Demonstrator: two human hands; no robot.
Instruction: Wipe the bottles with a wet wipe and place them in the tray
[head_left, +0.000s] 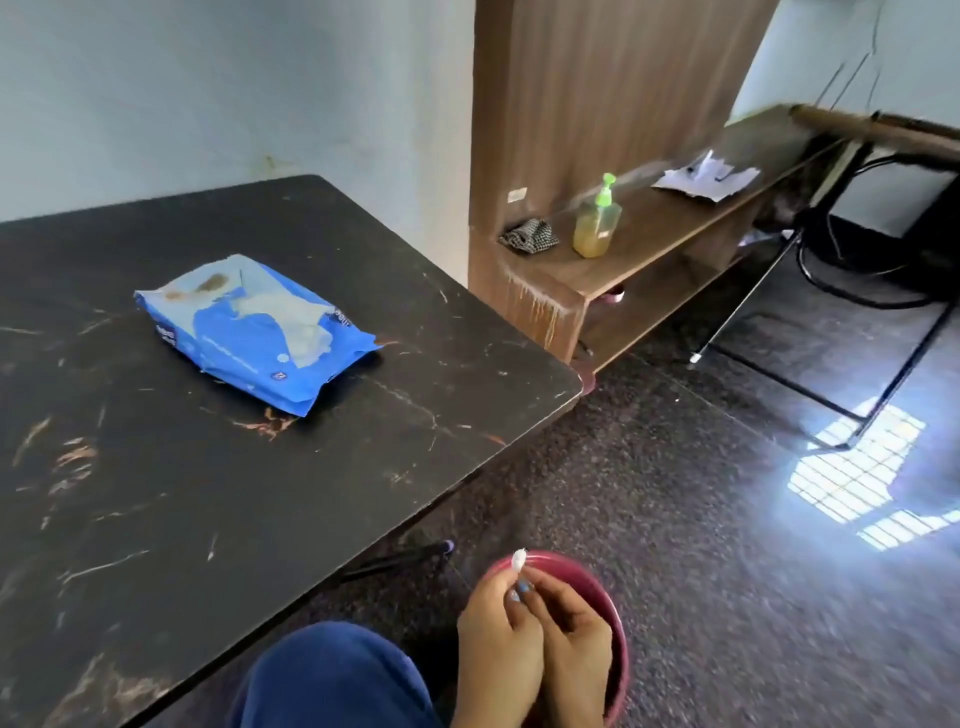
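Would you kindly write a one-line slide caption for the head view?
Both hands, left and right, pinch a small white scrap over a red bin beside the table.

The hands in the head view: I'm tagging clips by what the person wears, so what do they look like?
Both the left hand and the right hand are bare: no gloves, rings or watch show. Light blue polish marks the nails of the left fingers. No sleeves are visible; the wrists run out of the frame.

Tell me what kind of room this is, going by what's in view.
Probably a plain room in a home or small office. A scratched dark table carries a wet wipe pack, a low wooden shelf holds a pump soap bottle and papers, and the stone floor is polished.
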